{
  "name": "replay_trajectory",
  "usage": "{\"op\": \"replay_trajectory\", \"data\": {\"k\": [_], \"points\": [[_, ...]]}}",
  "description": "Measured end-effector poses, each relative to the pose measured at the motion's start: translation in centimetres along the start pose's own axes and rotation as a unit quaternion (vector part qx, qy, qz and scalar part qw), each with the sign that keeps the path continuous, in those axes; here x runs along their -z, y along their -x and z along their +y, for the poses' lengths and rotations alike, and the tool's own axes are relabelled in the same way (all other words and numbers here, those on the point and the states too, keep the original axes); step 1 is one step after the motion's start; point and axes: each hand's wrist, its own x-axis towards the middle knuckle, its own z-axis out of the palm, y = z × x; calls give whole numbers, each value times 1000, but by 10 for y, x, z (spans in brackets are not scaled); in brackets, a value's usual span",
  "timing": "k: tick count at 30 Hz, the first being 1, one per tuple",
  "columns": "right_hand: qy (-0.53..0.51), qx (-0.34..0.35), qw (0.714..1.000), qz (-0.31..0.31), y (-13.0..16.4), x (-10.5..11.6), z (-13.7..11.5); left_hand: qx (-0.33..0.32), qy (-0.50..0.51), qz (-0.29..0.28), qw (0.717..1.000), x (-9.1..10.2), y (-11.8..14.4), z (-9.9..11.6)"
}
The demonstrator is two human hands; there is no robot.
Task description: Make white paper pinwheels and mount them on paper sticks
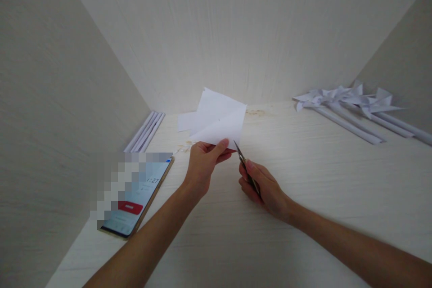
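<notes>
Right hand [266, 186] grips scissors [243, 164]; left hand [202, 162] pinches folded paper [219, 119].

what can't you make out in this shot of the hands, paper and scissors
Head view:
- Scissors: handles hidden inside the right hand.
- Paper: lower edge covered by the left hand.
- Phone: upper screen pixelated.
- Pinwheels: sticks cut off by the right edge.

A phone [135, 198] lies left of the grip, screen lit. Rolled paper sticks [145, 131] rest beyond it against the wall. Paper pinwheels [351, 103] lie far right on the desk [303, 216].
</notes>
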Motion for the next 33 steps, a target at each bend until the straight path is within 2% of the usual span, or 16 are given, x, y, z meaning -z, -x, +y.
{"op": "replay_trajectory", "data": {"k": [33], "points": [[16, 5, 1000, 4, 1, 0, 0, -8, 22, -10, 1000, 2, 0, -4]]}}
